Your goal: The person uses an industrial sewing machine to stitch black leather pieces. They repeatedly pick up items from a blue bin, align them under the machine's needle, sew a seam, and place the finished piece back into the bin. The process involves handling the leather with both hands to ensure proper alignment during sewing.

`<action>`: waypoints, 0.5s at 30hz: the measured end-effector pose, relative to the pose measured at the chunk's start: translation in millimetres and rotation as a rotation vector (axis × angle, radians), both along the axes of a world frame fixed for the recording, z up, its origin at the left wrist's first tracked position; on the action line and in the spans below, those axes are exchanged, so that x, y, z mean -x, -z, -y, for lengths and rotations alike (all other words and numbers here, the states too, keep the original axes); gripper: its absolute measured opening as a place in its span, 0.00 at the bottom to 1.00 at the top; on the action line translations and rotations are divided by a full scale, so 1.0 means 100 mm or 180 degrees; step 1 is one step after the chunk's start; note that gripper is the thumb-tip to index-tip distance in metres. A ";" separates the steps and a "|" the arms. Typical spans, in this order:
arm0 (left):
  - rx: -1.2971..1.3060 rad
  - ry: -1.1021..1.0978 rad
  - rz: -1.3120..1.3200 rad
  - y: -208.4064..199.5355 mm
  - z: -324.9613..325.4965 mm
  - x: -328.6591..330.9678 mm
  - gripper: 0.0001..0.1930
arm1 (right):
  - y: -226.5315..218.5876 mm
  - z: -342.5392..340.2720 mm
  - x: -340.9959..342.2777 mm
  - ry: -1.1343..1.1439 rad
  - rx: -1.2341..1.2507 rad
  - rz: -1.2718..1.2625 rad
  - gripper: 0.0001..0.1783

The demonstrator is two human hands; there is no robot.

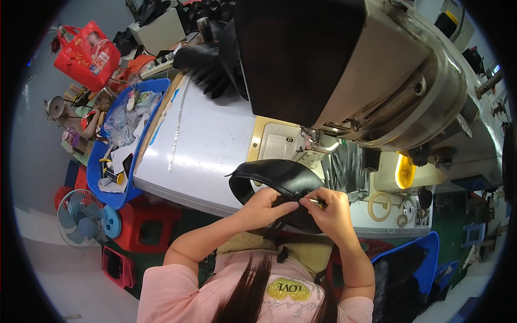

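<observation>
Up left, red printed bag [86, 54], hands [301, 207] gripping black leather piece [280, 180]

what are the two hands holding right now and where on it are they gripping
Both hold a black leather piece at its near edge: the left hand pinches it from the left, while the right hand also grips a small yellowish tool there.

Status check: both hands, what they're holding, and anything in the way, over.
Left hand and right hand both gripping curved black leather piece. Small yellowish tool in right hand. Sewing machine right above.
</observation>
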State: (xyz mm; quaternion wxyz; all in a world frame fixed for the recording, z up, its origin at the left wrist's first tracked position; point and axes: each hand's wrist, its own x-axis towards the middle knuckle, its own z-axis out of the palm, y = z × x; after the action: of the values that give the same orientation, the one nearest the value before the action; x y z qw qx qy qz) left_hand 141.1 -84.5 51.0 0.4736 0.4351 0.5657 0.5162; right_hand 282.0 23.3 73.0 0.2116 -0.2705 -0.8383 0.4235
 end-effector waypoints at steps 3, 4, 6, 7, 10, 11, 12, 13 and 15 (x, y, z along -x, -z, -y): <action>-0.0199 0.0003 -0.0138 0.04 0.00 0.00 0.11 | -0.01 0.03 0.01 0.0024 -0.0221 0.0050 0.06; -0.0236 0.0004 -0.0165 0.04 0.00 0.00 0.12 | 0.02 0.04 0.01 0.0052 -0.0230 -0.0011 0.06; -0.0208 -0.0096 -0.0366 0.04 -0.01 0.00 0.11 | 0.03 0.07 0.02 0.0125 -0.0246 -0.0046 0.06; -0.0195 -0.0151 -0.0465 0.04 -0.02 -0.01 0.11 | 0.02 0.09 0.03 0.0167 -0.0255 -0.0019 0.07; 0.0041 -0.0001 -0.0549 0.13 -0.01 0.09 0.10 | -0.01 0.11 0.01 0.0190 -0.0223 -0.0213 0.11; -0.0031 0.0044 -0.0614 0.11 0.01 0.12 0.11 | -0.02 0.10 0.01 0.0173 -0.0208 -0.0323 0.12; -0.0145 0.0113 -0.0559 0.06 0.01 0.15 0.11 | 0.00 0.03 -0.02 0.0188 -0.0570 -0.0455 0.18; -0.0270 0.0172 -0.0510 -0.04 0.02 0.18 0.11 | -0.04 -0.02 -0.03 0.0401 -0.0540 -0.0483 0.20; -0.0169 0.0479 -0.0591 -0.27 0.03 0.28 0.13 | -0.01 -0.22 -0.06 0.0433 -0.0228 -0.0552 0.24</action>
State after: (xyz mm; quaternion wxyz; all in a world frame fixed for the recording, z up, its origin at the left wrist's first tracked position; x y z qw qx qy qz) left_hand 112.9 -87.7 78.2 0.4449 0.5346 0.5590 0.4514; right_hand 288.3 45.1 73.8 0.3212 -0.2814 -0.8111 0.3998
